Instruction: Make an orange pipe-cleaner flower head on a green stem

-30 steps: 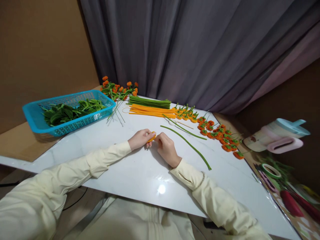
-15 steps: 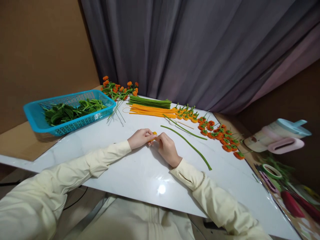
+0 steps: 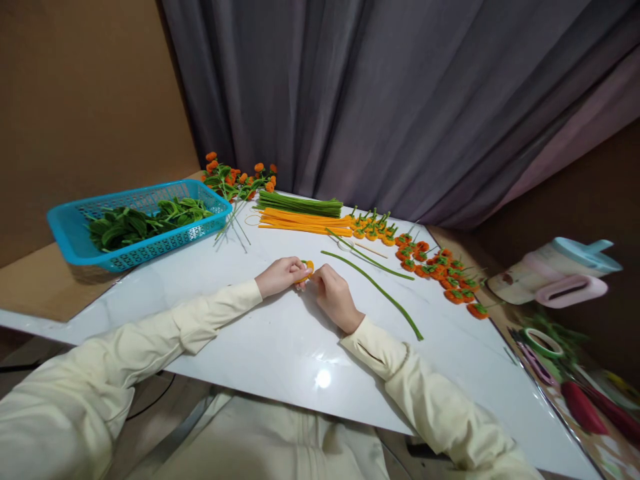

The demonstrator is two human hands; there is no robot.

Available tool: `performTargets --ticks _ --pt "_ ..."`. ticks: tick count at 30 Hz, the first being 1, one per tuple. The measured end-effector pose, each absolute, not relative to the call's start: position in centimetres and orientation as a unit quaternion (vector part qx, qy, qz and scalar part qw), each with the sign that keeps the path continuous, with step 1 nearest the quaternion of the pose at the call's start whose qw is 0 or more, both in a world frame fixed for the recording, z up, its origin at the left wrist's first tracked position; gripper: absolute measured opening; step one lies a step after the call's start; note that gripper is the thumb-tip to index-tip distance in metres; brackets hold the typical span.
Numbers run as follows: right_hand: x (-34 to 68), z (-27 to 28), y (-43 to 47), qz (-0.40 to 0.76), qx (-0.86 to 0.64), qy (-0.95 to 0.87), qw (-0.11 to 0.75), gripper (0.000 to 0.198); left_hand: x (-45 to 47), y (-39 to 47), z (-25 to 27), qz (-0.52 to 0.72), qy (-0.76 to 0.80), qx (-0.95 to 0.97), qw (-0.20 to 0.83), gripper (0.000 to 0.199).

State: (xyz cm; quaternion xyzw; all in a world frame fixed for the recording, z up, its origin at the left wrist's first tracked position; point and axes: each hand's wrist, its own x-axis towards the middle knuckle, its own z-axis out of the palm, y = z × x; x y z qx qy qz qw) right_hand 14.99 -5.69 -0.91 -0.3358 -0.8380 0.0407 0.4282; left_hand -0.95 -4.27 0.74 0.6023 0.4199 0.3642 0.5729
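Observation:
Between the thumb and fingers of my left hand (image 3: 281, 276) is a small yellow-orange pipe-cleaner flower head (image 3: 309, 265), with a bit of green at its top. My right hand (image 3: 334, 297) is closed in a pinch right at the flower's right side; what its fingertips grip is hidden. Both hands are just above the white table. To the right of them lie two loose green pipe cleaners (image 3: 376, 288). Behind are a bundle of yellow-orange pipe cleaners (image 3: 300, 221) and a bundle of green ones (image 3: 295, 203).
A blue basket (image 3: 145, 257) with green leaves stands left. Finished orange flowers (image 3: 240, 177) lie behind it. Rows of yellow flower heads (image 3: 373, 230) and orange flower heads (image 3: 440, 270) curve rightward. A lidded cup (image 3: 540, 273), green tape roll (image 3: 544, 343) and red-handled tool (image 3: 585, 408) are far right.
The flower head has turned slightly in my left hand, so more of its yellow-orange face and some green show. Both hands stay nearly in place.

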Motion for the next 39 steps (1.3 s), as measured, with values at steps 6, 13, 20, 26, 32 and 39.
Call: performTargets --ticks 6,13,20,26,32,39 --pt "15.19 -0.92 -5.71 0.029 -0.319 -0.854 0.409 0.023 -0.96 -4.16 0.66 0.377 0.418 0.595 0.574 0.036" --pt "15.17 -0.51 -5.82 0.006 -0.306 -0.863 0.402 0.023 -0.78 -4.15 0.77 0.379 0.412 0.585 0.587 0.036" --pt "15.10 -0.64 -5.80 0.018 -0.311 -0.854 0.418 0.026 -0.97 -4.02 0.91 0.358 0.402 0.589 0.602 0.037" --pt "15.39 -0.76 -5.59 0.026 -0.325 -0.847 0.421 0.027 -1.34 -3.74 1.20 0.349 0.399 0.591 0.608 0.039" --pt "15.68 -0.92 -5.29 0.022 -0.337 -0.846 0.414 0.025 -1.70 -3.47 1.27 0.349 0.395 0.598 0.603 0.037" --pt "15.35 -0.42 -5.56 -0.008 -0.323 -0.860 0.394 0.015 -1.21 -3.72 1.23 0.364 0.408 0.607 0.577 0.037"
